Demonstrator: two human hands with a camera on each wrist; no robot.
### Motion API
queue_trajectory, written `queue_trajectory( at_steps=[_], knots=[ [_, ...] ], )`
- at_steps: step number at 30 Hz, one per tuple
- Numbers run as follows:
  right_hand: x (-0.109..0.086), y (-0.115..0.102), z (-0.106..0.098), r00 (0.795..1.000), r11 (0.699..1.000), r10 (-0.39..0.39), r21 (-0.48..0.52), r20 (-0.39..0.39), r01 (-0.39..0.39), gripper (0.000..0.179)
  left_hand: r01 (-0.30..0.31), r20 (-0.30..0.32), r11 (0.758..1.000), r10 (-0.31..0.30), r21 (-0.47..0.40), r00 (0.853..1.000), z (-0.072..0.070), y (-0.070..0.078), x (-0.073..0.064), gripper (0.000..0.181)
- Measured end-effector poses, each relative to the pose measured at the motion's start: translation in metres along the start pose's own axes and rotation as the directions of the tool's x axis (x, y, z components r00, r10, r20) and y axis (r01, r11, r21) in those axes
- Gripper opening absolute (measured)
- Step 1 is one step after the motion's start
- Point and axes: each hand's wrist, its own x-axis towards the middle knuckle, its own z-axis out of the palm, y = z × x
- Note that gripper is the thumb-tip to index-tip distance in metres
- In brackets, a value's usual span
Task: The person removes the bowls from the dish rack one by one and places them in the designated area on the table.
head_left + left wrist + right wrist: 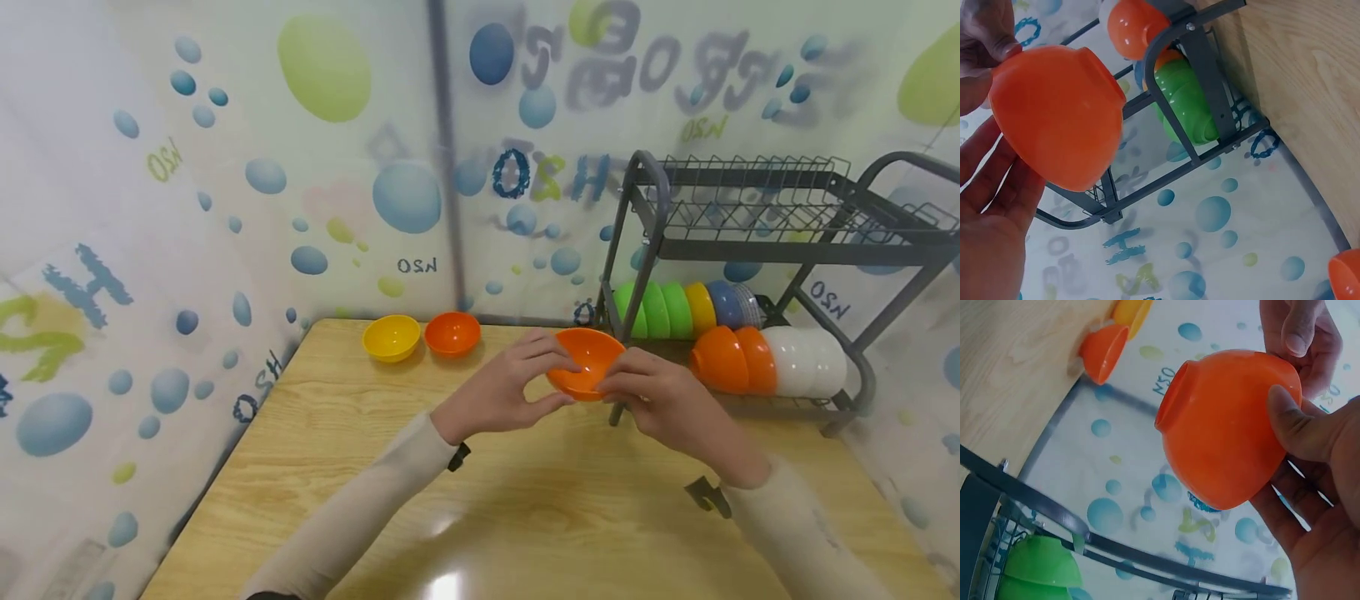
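An orange bowl (588,360) is held up over the table, its opening tilted toward the head camera. My right hand (663,406) pinches its right rim; in the right wrist view the thumb (1288,419) presses the outer wall, with the fingers on the other side. At the left rim is my left hand (513,385), fingertips reaching over the bowl's inside and thumb apart from the wall near the lower edge. The left wrist view shows the left fingers (1007,181) nearly straight behind the bowl. A yellow bowl (392,339) and another orange bowl (452,335) stand at the table's back edge.
A dark two-tier metal rack (652,217) stands at the back right. Its lower shelf holds green bowls (656,311), orange bowls (731,360), white bowls (806,360), and yellow and blue ones. Patterned curtains (337,192) enclose the wooden table (300,433).
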Motion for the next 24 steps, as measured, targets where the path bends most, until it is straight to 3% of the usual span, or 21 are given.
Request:
queue_trajectory(
  at_steps=[6, 12, 24],
  knots=[
    [0.005, -0.006, 0.008, 0.999, 0.999, -0.042, -0.004, 0.019, 0.042, 0.031, -0.065, 0.054, 0.995, 0.060, 0.082, 0.997, -0.005, 0.005, -0.009, 0.011],
    [0.008, -0.008, 0.017, 0.998, 0.999, -0.034, 0.022, 0.044, 0.033, 0.031, -0.043, 0.090, 0.994, 0.033, 0.105, 0.995, -0.008, 0.006, -0.018, 0.005],
    [0.011, -0.002, 0.028, 1.000, 0.997, 0.019, 0.073, 0.024, -0.021, 0.021, -0.013, 0.042, 0.995, 0.009, 0.097, 0.999, -0.010, -0.001, -0.022, 0.007]
  ],
)
